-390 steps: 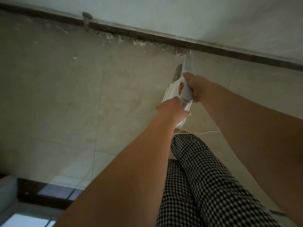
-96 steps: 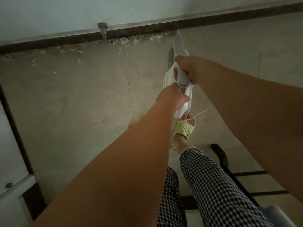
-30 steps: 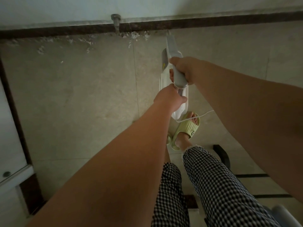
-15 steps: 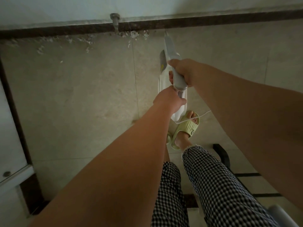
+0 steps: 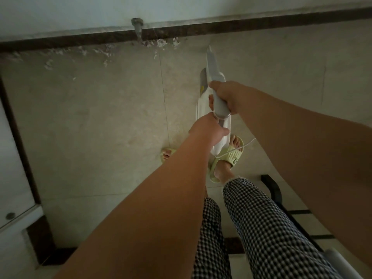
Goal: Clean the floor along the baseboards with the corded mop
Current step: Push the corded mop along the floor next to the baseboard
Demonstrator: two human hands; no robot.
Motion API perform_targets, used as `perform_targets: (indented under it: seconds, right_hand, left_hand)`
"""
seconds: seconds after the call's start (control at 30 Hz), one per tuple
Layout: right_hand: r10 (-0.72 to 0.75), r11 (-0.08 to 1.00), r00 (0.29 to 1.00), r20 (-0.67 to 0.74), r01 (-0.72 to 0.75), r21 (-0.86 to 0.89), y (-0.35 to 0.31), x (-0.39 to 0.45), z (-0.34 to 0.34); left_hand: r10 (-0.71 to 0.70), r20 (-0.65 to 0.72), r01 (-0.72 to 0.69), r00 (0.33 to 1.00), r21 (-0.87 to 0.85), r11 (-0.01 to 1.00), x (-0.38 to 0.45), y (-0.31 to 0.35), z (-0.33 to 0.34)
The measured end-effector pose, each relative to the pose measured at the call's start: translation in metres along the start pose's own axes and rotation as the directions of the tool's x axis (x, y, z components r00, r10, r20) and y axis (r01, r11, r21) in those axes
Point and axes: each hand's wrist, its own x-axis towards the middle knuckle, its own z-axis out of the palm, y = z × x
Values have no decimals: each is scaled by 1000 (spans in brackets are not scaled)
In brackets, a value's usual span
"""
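Seen from above, looking down the person's own body: closest are black-and-white checked trousers and two bare forearms reaching forward. Below the hands, pale green sandals stand on a beige tiled floor, dimly lit and dull. A dark chair frame sits on the floor to the right of the legs, and a pale cabinet edge lies at the far left. The left hand is clenched around the lower back part of the corded mop, a white and grey handheld body. Just ahead of it, touching or nearly so, the right hand is wrapped around the grey handle on top. A thin white cord trails from the rear end of the tool, behind the left hand, across the right sandal. Beyond the right hand the narrow grey nose of the tool points forward, its tip near the dark brown baseboard but not clearly touching it. Left of the tip, whitish flakes of debris lie scattered along the foot of the baseboard, beside a small grey doorstop fixed there. Above it rises a pale wall.
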Motion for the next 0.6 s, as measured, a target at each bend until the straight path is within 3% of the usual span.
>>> perform_targets:
  seconds: [0.3, 0.6]
  right_hand:
    - [-17, 995, 1000, -1, 17, 99, 25, -3, -27]
    - [-51, 971, 998, -37, 58, 233, 3, -1, -72]
  left_hand:
    - [59, 49, -63, 997, 102, 993, -6, 6, 23]
    - [109, 39, -115, 993, 208, 971, 23, 47, 33]
